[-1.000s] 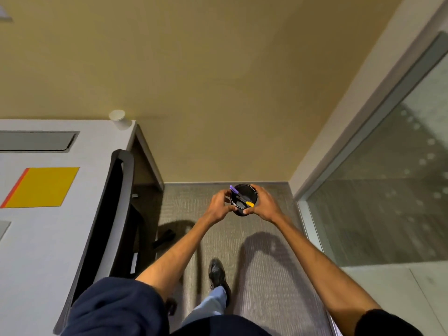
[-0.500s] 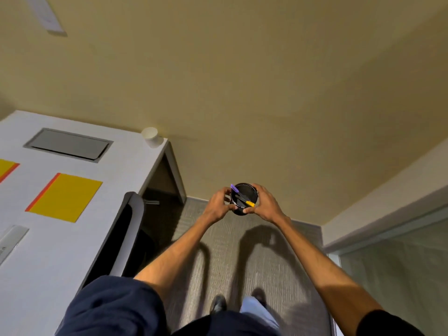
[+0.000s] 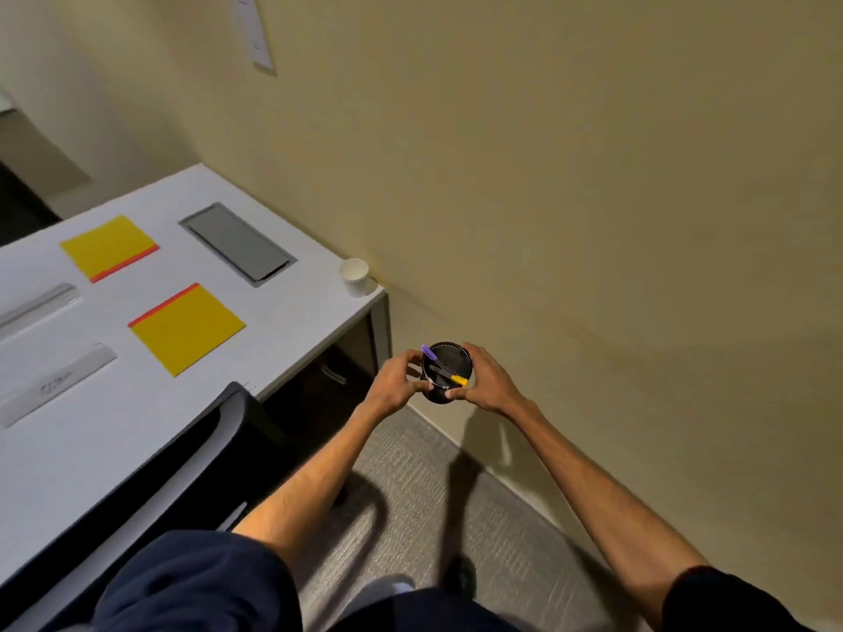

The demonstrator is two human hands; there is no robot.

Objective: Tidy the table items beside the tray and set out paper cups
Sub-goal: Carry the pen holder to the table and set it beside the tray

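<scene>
Both hands grip a black mesh pen holder (image 3: 449, 360) in the air beyond the table's right end, above the carpet. My left hand (image 3: 396, 385) clasps its left side and my right hand (image 3: 486, 383) its right side. A purple-capped pen (image 3: 429, 352) and a yellow-capped pen (image 3: 457, 380) lie inside it. A white paper cup (image 3: 355, 276) stands upright on the far right corner of the white table (image 3: 137, 431). No tray is in view.
Two yellow pads with orange edges (image 3: 187, 328) (image 3: 109, 247) lie on the table, with two clear rulers (image 3: 57, 385) (image 3: 39, 307) to their left and a grey cable hatch (image 3: 237, 243) behind. A black chair (image 3: 182, 472) is pushed against the near edge. A beige wall stands close ahead.
My view has swung left, bringing more of the table, both pads and the rulers into sight. The glass partition on the right has gone from view. Both hands keep the same grip on the holder.
</scene>
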